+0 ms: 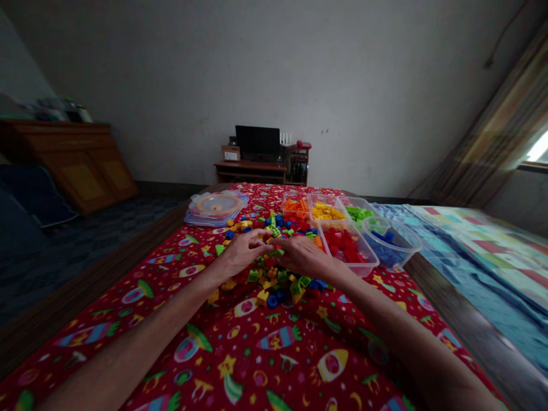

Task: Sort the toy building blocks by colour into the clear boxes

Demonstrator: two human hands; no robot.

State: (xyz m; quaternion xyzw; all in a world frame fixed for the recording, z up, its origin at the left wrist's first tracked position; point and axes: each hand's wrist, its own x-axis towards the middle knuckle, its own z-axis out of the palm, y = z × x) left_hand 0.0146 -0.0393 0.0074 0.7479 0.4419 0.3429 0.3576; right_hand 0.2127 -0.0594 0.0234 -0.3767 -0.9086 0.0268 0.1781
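A loose heap of small plastic building bricks [270, 279] in yellow, green, blue, red and orange lies on the red patterned cloth. Over its middle, my left hand [247, 249] has its thumb and fingers apart, with a gap showing between them. My right hand [302, 254] comes in from the other side, fingers bent together at a green brick [278, 252]. The fingertips of both hands nearly meet. Right of the heap stands a clear divided box [363, 265], holding orange, yellow, green and red bricks in separate compartments. Beside it, a round clear tub [405, 251] contains blue bricks.
Stacked clear lids [209, 219] lie at the far left of the cloth [274, 365]. A bed with a checked cover [483, 240] adjoins the table on the right. Against the back wall, a monitor [257, 142] stands on a low desk. A wooden cabinet [77, 165] is at left.
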